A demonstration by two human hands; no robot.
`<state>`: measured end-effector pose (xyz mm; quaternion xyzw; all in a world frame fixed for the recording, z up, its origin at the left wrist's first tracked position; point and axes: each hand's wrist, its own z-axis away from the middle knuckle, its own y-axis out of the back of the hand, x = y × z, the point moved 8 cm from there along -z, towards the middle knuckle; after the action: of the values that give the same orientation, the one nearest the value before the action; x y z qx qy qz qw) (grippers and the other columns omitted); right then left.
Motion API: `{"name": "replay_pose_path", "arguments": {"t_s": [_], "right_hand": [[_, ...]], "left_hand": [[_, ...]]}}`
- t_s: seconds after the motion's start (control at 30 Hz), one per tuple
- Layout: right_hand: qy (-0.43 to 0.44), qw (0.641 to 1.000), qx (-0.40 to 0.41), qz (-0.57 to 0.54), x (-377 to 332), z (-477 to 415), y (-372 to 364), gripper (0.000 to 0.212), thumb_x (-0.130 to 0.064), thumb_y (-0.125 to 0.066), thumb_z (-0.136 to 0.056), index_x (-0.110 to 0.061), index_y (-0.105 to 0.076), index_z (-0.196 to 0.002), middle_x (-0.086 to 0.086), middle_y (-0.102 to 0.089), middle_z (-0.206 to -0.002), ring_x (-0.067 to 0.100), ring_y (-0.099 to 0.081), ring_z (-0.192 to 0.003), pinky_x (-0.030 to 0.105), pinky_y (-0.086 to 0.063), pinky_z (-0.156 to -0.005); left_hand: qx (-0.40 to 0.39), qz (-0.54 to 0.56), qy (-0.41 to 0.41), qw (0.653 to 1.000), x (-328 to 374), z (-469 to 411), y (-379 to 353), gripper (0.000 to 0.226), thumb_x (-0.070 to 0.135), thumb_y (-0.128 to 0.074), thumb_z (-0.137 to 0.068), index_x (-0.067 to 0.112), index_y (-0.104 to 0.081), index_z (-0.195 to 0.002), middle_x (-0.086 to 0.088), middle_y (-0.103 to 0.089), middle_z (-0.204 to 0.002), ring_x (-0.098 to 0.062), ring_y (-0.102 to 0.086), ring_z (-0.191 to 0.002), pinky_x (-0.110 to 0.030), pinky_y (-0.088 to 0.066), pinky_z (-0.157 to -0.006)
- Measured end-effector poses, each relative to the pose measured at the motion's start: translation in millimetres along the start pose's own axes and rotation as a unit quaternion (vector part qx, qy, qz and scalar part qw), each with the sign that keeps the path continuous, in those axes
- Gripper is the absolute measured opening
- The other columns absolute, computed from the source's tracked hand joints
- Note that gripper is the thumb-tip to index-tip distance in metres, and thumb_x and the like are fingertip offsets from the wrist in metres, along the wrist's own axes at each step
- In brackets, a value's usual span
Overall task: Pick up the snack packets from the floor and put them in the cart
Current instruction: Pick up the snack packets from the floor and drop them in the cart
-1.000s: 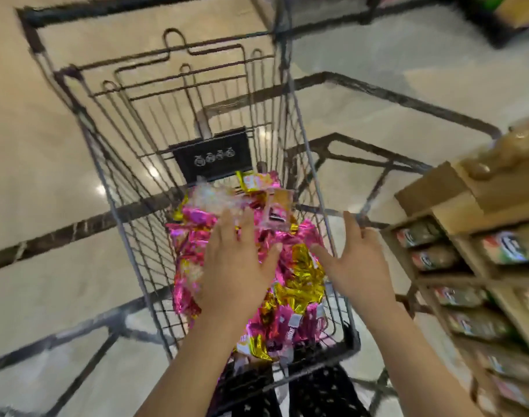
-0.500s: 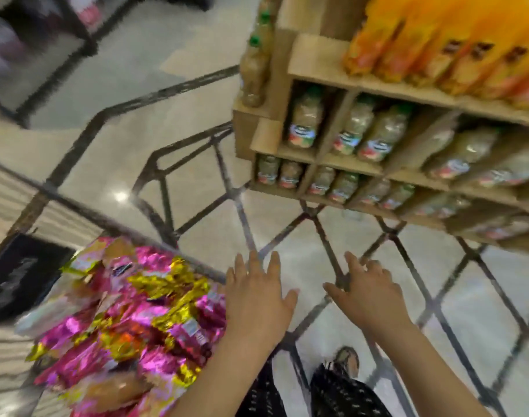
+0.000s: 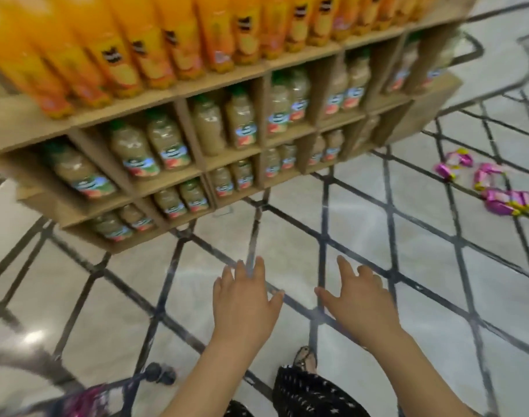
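Fabric [image 3: 311, 392], black with pale dots, lies along the bottom of the view, with a sandalled foot [image 3: 305, 358] just past it on the floor [image 3: 407, 236]. At the lower left corner a blurred piece of the wire cart [image 3: 121, 383] shows, one dark wheel [image 3: 159, 374] on the floor and pink wrappers [image 3: 85, 400] inside the basket. Both bare forearms reach forward from the bottom. The left hand [image 3: 245, 299] is held palm down above the floor with its fingers straight and slightly spread, holding nothing. The right hand [image 3: 356, 299], near it and not touching it, is likewise flat and loose-fingered, holding nothing. Beneath them the pale glossy floor carries a lattice of dark lines. Farther off, toward the floor's right edge, the snack packets [image 3: 487, 176] lie in three small pink-and-yellow clusters close together, well apart from both hands and from the cart. Beyond the hands, to the left and centre, stands a wooden shelf unit [image 3: 290, 185]. Its lower compartments hold pale juice bottles [image 3: 167, 145] with green caps, and its top board carries a row of orange containers [image 3: 137, 40], blurred.
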<state>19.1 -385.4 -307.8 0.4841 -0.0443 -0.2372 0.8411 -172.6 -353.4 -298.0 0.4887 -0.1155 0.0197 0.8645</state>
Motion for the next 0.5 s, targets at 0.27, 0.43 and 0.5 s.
{"name": "replay_pose_path", "arguments": {"t_s": [0.27, 0.43, 0.5], "right_hand": [[-0.116, 0.988, 0.042, -0.090, 191.8, -27.9, 67.3, 0.082, -0.066, -0.038, -0.092, -0.027, -0.002, -0.155, 0.012, -0.023, -0.157, 0.032, -0.028, -0.140, 0.044, -0.036, -0.108], [-0.200, 0.967, 0.051, -0.153, 278.0, -29.2, 83.6, 0.088, -0.076, -0.034, -0.086, -0.029, -0.005, -0.155, 0.011, -0.029, -0.153, 0.032, -0.033, -0.137, 0.044, -0.038, -0.105], [-0.231, 0.956, 0.054, -0.174, 305.7, -32.3, 88.0, 0.087, -0.076, -0.034, -0.086, -0.029, -0.006, -0.154, 0.011, -0.033, -0.150, 0.031, -0.036, -0.134, 0.043, -0.039, -0.104]], "left_hand": [[-0.042, -0.071, -0.121, 0.989, 218.1, -49.3, -28.0, 0.077, 0.060, -0.031, -0.098, 0.022, 0.001, -0.156, -0.010, -0.014, -0.162, -0.031, -0.014, -0.148, -0.042, -0.016, -0.120], [-0.035, -0.139, -0.202, 0.969, 315.5, -71.8, -31.1, 0.075, 0.063, -0.030, -0.097, 0.023, -0.004, -0.156, -0.010, -0.018, -0.161, -0.031, -0.018, -0.146, -0.040, -0.018, -0.117], [-0.036, -0.153, -0.233, 0.960, 348.8, -83.6, -32.1, 0.074, 0.063, -0.030, -0.097, 0.025, -0.007, -0.156, -0.010, -0.019, -0.161, -0.030, -0.019, -0.146, -0.040, -0.019, -0.117]]}}
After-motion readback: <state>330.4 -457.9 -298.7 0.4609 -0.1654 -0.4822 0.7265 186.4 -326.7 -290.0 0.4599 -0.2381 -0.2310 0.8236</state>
